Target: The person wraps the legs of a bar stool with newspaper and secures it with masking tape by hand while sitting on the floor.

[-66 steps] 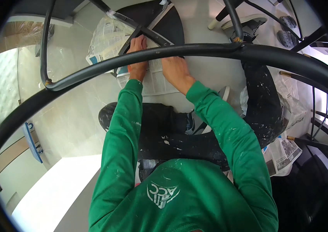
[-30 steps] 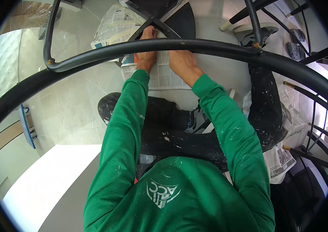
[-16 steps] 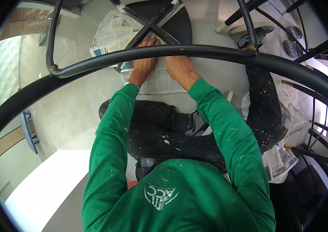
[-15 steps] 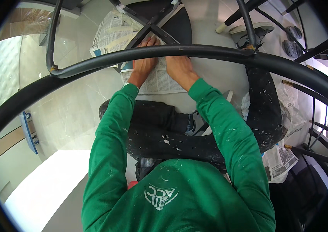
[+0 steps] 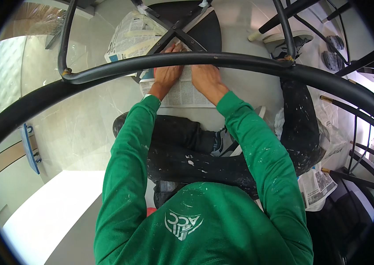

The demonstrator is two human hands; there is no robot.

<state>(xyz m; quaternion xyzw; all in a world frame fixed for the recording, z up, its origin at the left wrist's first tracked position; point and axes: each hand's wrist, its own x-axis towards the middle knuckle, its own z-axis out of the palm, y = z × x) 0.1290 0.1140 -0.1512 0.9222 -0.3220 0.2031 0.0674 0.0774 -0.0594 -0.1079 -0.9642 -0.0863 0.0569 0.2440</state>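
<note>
Beyond the curved black bar, a black seat (image 5: 211, 33) lies underside up, with crossed metal braces (image 5: 176, 32) over it. Newspaper (image 5: 182, 95) is spread at its near edge, and another newspaper piece (image 5: 129, 37) covers its left side. My left hand (image 5: 169, 77) is at the seat's near edge, its bent fingers closed on the newspaper, partly behind the bar. Close on its right, my right hand (image 5: 206, 79) is curled at the newspaper's edge; the bar hides its fingertips.
A thick curved black bar (image 5: 169, 61) of a frame crosses above my wrists. More black metal legs (image 5: 359, 106) stand at the right, near crumpled newspaper (image 5: 317, 187). Grey slip-on shoes (image 5: 334, 55) lie at the far right. A blue wheeled object (image 5: 30, 150) is at the left.
The view has shifted slightly, so the frame and seat appear a little further right. Both hands stay at the newspaper by the seat's edge, with barely any movement.
</note>
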